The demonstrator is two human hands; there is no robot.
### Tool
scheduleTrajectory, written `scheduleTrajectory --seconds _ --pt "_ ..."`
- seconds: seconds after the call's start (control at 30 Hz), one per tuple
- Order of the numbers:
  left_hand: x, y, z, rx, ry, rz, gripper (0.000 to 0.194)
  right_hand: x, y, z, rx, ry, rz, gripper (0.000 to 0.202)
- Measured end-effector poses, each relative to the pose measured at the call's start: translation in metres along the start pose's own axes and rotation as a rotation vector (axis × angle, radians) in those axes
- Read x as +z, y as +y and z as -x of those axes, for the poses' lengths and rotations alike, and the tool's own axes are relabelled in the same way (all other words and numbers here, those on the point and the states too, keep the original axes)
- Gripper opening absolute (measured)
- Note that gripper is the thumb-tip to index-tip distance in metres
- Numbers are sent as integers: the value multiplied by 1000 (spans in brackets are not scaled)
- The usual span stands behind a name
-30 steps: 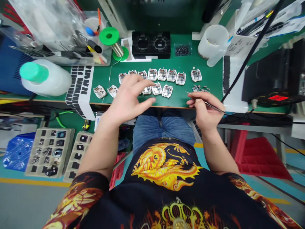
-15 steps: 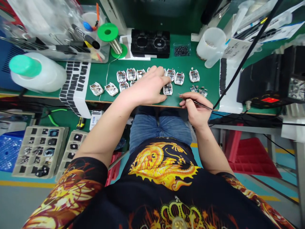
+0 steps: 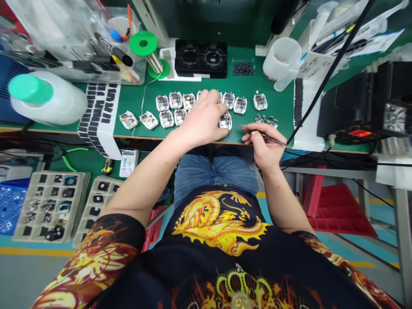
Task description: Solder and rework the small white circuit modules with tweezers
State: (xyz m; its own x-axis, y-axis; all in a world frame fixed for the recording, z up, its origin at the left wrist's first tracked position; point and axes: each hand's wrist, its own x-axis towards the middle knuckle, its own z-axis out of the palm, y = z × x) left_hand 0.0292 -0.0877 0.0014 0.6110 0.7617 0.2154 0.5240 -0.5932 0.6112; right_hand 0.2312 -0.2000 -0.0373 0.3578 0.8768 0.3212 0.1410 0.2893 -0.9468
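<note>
My left hand (image 3: pixel 206 116) reaches over the bench with its thumb and fingers closed around the sides of a white watch case (image 3: pixel 225 122) with its inside facing up. In my right hand (image 3: pixel 265 143) is a thin pair of metal tweezers (image 3: pixel 272 139), held like a pen, tips pointing left towards that case. More open watch cases (image 3: pixel 175 100) stand in rows behind and left of my left hand, which hides some of them. One watch case (image 3: pixel 260 101) sits apart at the right. Beneath it lies a small pile of metal parts (image 3: pixel 266 121).
A solder spool (image 3: pixel 155 62), black fixture (image 3: pixel 201 59), tray of tiny black parts (image 3: pixel 243 68) and white cup (image 3: pixel 281 59) line the back. A bottle (image 3: pixel 48 98) stands left, a black device (image 3: pixel 357 107) right. A black cable (image 3: pixel 325 86) slants across the right side.
My left thumb has come in closer against the near edge of the watch case. The view has shifted slightly; my right hand and the tweezers stay almost in place.
</note>
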Motion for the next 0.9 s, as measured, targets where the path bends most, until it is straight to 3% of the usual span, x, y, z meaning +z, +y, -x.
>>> scheduleTrajectory --seconds 0.1,0.2,0.3,0.4,0.63,0.73,0.9 --pt "-11 21 24 -111 60 151 37 -1 0 1 -3 13 3 15" --pt "-12 35 59 -273 24 635 42 -1 2 2 -20 0 37 16" --pt "4 38 93 -459 -22 1164 57 -1 5 3 -40 -18 87 18" --pt "24 35 119 -604 -67 1391 57 -1 5 5 -63 -23 117 18" --pt "47 39 156 -784 -3 1345 63 -5 -27 45 24 -167 120 17" --pt "47 46 160 -785 23 1288 68 -5 -43 68 -5 -280 87 17" --pt "46 56 159 -728 39 1240 65 1 -51 88 1 -320 114 20"
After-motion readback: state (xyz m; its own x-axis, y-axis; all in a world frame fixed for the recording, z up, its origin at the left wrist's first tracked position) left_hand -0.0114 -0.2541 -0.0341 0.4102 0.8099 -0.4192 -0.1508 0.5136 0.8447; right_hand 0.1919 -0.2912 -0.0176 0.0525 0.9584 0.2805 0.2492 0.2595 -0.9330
